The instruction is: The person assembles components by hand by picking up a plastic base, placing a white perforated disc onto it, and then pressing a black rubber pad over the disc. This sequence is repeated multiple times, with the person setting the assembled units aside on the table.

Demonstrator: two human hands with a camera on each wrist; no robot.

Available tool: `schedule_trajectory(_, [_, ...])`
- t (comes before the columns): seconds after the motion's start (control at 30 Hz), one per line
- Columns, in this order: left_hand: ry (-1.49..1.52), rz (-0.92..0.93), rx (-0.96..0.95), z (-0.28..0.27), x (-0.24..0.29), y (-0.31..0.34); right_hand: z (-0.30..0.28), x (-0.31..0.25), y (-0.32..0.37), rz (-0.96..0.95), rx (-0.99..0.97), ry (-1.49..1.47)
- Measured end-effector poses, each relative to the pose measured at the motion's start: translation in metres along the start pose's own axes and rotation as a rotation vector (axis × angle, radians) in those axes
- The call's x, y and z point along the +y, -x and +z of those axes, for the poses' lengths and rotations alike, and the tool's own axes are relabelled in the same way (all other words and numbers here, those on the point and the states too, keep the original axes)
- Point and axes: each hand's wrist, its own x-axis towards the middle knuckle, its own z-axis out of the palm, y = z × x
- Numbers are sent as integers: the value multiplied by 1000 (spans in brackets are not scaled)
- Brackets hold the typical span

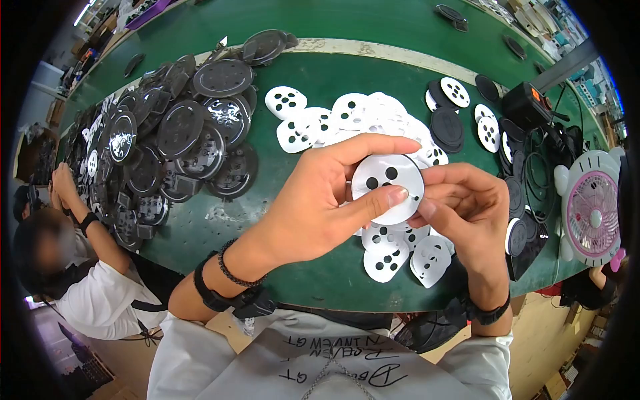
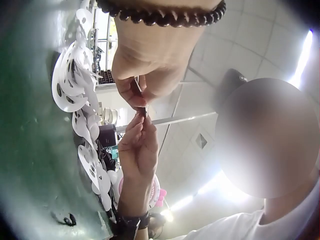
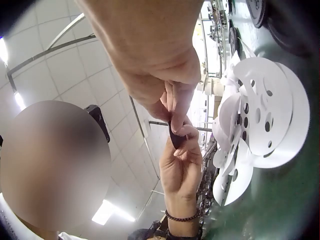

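Observation:
Above the table my left hand (image 1: 313, 200) grips a round disc (image 1: 408, 175) with a white, holed face and a dark rim. Its thumb lies across the white face, and the index finger runs along the top edge. My right hand (image 1: 470, 207) pinches the disc's right edge between thumb and fingers. Seen edge-on in the right wrist view, the disc (image 3: 175, 137) is dark and thin. Below and behind the hands lies a heap of white holed sheets (image 1: 373, 117), with more loose sheets (image 1: 387, 259) nearer the body.
Dark round plastic parts (image 1: 200, 143) are piled on the left of the green table (image 1: 293, 287). Black discs (image 1: 447, 129), a black box (image 1: 527, 103) and a pink-and-white fan (image 1: 592, 207) stand on the right. Another person (image 1: 100, 287) works at the left.

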Motion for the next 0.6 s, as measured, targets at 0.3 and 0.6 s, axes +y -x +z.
schedule_trajectory(0.3, [-676,450,168,11,-11,1,15,5,3,-193,193,133])
schedule_trajectory(0.6, [-534,350,11,3,-10,-1,14,-2,7,-209,121,167])
